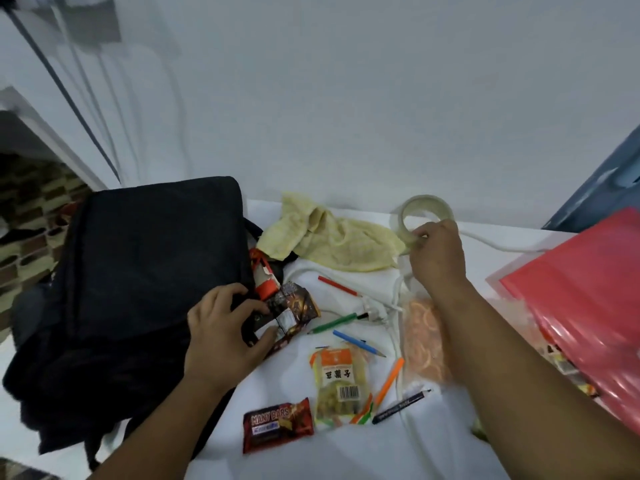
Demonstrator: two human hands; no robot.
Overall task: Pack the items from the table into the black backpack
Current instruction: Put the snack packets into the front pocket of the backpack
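My left hand (225,327) grips a dark snack wrapper (294,313) at the black backpack (138,271), table's left edge. My right hand (438,252) pinches the tape roll (426,211) nr the back edge.

My left hand (225,327) reaches in from seven o'clock, palm down, fingers curled, thumb and fingertips closed in a grip at its two o'clock side. My right hand (438,252) stretches from five o'clock toward twelve, forearm bare, fingertips bunched in a pinching grip.
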